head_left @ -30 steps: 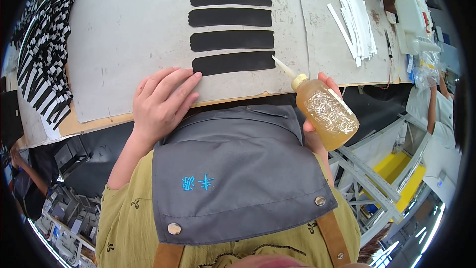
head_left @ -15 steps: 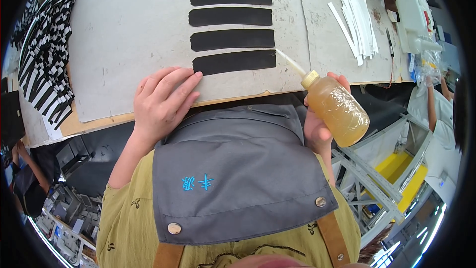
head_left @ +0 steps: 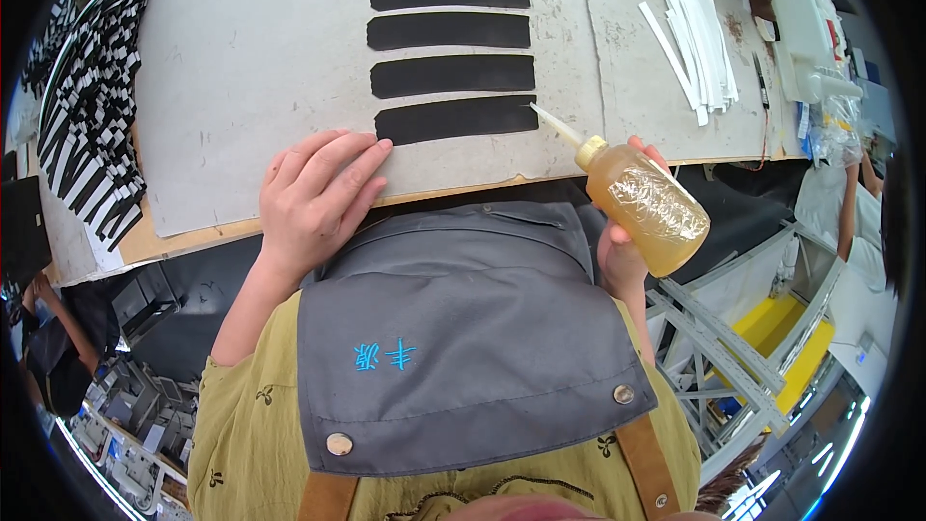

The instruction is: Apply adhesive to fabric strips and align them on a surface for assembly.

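Note:
My right hand is closed around a clear squeeze bottle of amber liquid with a yellowish cap. Its long pale nozzle points up and left, the tip at the right end of the nearest black strip. Whether the tip touches the strip, I cannot tell. At that strip's left end lie the fingertips of my left hand, its fingers stretched out on the board and holding nothing. Several more black strips lie in a column beyond, spaced apart.
White narrow strips lie in a loose bundle at the right. A big pile of black-and-white strips covers the table's left side. A white container and a thin pen-like tool are at the far right. The table's front edge runs before my apron.
My right hand has brought the bottle slightly left and up, so the nozzle tip has moved onto the nearest strip's right end. My left hand has stayed in place.

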Demonstrator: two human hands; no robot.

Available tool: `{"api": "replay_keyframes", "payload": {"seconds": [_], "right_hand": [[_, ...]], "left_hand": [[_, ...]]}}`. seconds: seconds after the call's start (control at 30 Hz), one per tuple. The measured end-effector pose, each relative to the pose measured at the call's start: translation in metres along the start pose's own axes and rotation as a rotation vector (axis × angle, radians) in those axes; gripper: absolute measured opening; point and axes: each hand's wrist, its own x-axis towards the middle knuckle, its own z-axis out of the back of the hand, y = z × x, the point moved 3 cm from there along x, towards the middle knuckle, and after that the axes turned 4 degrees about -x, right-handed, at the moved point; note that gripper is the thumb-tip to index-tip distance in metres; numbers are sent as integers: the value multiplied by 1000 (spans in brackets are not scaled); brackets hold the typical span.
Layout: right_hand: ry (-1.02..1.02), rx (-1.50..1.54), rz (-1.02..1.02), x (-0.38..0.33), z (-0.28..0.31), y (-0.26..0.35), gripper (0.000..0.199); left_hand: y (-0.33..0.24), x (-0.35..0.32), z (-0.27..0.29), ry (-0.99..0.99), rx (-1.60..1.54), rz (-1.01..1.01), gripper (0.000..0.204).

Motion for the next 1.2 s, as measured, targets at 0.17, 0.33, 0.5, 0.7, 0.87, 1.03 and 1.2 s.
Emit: {"api": "replay_keyframes", "payload": {"seconds": [0.17,0.33,0.5,0.7,0.87,1.03,1.2], "right_hand": [[47,33,-81,-1,-9,0,120],[101,24,-96,0,-16,-1,120],[154,-2,-86,2,-28,-5,122],[262,-67,93,6,-42,-8,114],[416,-133,109,12,-60,5,110],[555,-172,296,18,-81,16,103],[669,-193,347,18,-97,25,98]], "left_hand": [[1,0,0,-9,9,-4,32],[1,0,0,-16,0,1,31],[1,0,2,-17,1,6,31],[3,-1,1,-8,-33,15,34],[3,-2,1,-24,-42,20,35],[4,-2,0,-23,-34,13,33],[4,-4,0,2,-45,34,36]]}}
